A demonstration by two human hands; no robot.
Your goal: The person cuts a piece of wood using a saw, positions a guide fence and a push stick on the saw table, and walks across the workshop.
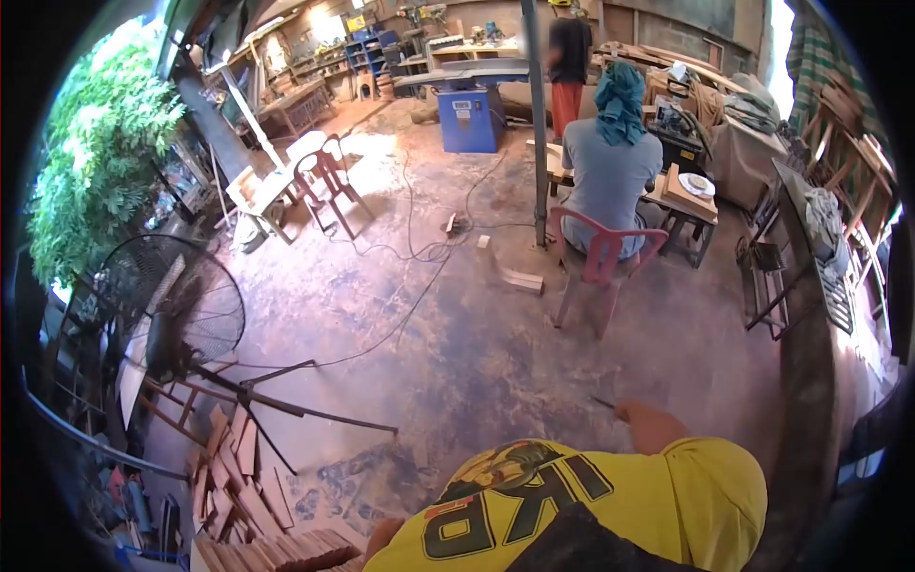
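My right hand (629, 412) is in front of my yellow shirt (610, 496), low over the floor at the lower right. It is closed around a thin, dark, stick-like object (601, 402), too small to name, whose end points to the left. Most of the fingers are hidden. On my left side only a bit of bare arm (385, 535) shows beside the shirt; my left hand is out of sight. Near that arm lies a stack of wooden strips (286, 551).
A large fan (172, 324) stands on splayed legs at left, above loose wood pieces (233, 477). Cords (419, 255) cross the floor. A person (610, 172) sits on a red chair (605, 250); another (569, 57) stands beyond, near a blue machine (469, 119).
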